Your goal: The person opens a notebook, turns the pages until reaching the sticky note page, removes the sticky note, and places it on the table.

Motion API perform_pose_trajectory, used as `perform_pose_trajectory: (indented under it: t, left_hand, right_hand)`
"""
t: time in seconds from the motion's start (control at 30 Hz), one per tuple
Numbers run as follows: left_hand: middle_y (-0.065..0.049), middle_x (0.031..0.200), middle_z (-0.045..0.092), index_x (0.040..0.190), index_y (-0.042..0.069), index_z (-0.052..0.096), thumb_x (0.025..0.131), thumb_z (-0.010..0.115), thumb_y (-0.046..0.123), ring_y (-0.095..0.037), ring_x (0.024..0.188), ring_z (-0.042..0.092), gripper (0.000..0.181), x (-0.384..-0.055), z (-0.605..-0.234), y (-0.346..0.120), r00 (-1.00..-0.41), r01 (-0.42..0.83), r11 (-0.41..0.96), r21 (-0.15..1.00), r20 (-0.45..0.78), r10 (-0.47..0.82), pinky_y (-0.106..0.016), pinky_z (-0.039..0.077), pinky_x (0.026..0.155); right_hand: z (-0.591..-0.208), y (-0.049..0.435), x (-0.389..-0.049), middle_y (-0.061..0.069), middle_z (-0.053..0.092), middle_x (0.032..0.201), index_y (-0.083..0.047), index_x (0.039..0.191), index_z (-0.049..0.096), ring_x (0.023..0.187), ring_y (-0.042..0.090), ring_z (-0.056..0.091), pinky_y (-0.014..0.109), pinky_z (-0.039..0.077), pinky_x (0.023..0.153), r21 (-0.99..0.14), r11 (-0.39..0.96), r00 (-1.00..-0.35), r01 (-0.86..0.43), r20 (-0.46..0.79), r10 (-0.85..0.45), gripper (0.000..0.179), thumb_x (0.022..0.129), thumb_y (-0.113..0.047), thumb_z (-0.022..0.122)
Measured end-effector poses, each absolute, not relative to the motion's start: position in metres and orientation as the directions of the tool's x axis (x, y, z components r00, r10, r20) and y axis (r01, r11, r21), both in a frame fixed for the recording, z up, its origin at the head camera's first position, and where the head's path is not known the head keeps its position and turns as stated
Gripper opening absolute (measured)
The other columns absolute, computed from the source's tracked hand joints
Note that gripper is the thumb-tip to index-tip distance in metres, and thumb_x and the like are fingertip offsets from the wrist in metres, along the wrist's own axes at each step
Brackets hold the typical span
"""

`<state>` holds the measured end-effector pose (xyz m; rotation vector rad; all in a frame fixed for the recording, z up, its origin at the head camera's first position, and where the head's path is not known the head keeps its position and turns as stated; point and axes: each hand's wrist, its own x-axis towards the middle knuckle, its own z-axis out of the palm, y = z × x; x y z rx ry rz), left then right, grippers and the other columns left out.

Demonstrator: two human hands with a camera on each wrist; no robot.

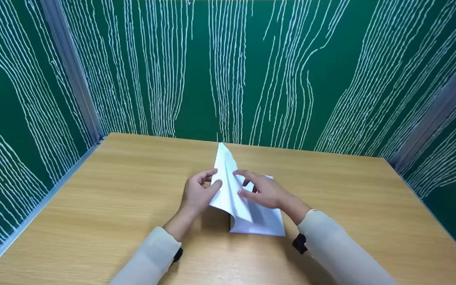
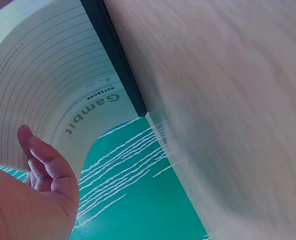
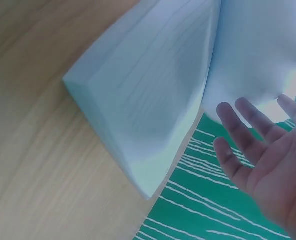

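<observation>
A notebook [image 1: 268,221] lies on the table with one side of it lifted and bent upright. My left hand [image 1: 198,194] pinches the raised side by its outer edge, thumb on the inner page and fingers behind. Printed lines and the word Gambit mark the cover [image 2: 63,60] in the left wrist view, beside a black spine [image 2: 115,57]. Over the opened pages, my right hand [image 1: 266,191] has its fingers spread, with the index fingertip and thumb at the raised page. The thick block of pages [image 3: 148,90] bows up in the right wrist view.
The wooden table [image 1: 141,170] extends on every side of the notebook. Green panels [image 1: 196,79] with white wavy lines stand along its back and both sides, joined by grey corner posts [image 1: 71,71].
</observation>
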<state>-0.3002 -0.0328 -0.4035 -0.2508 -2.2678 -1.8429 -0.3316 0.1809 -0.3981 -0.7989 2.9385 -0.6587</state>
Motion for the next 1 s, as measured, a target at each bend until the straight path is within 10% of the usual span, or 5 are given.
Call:
perform_pose_trajectory:
  t: [0.4, 0.7, 1.0]
  left_hand:
    - [0.001, 0.098, 0.060, 0.112, 0.018, 0.060, 0.075, 0.064, 0.039, -0.016, 0.069, 0.056, 0.043, -0.298, -0.402, -0.033, -0.966, 0.256, 0.219, 0.942, 0.259, 0.017, -0.024, 0.049, 0.058]
    - [0.001, 0.094, 0.061, 0.113, 0.016, 0.060, 0.076, 0.064, 0.019, -0.016, 0.063, 0.054, 0.037, -0.297, -0.402, -0.033, -0.961, 0.272, 0.213, 0.939, 0.276, 0.008, -0.025, 0.050, 0.056]
    - [0.001, 0.092, 0.063, 0.112, 0.016, 0.060, 0.076, 0.060, 0.014, -0.015, 0.060, 0.051, 0.036, -0.298, -0.401, -0.033, -0.958, 0.278, 0.231, 0.933, 0.287, -0.008, -0.022, 0.044, 0.052]
  right_hand:
    - [-0.397, 0.174, -0.326, -0.003, 0.052, 0.116, -0.053, 0.131, 0.015, 0.080, 0.012, 0.053, 0.028, 0.044, 0.066, -0.400, 0.775, -0.855, -0.489, 0.044, -0.517, 0.061, 0.077, -0.065, 0.039]
    - [-0.399, 0.173, -0.328, 0.001, 0.051, 0.118, -0.054, 0.131, 0.013, 0.082, 0.013, 0.054, 0.028, 0.045, 0.067, -0.431, 0.760, -0.852, -0.486, 0.038, -0.523, 0.062, 0.076, -0.066, 0.040]
    - [-0.406, 0.179, -0.337, -0.001, 0.056, 0.107, -0.026, 0.121, 0.048, 0.087, 0.014, 0.053, 0.031, 0.046, 0.074, -0.391, 0.801, -0.881, -0.454, 0.065, -0.468, 0.043, 0.082, -0.044, 0.052]
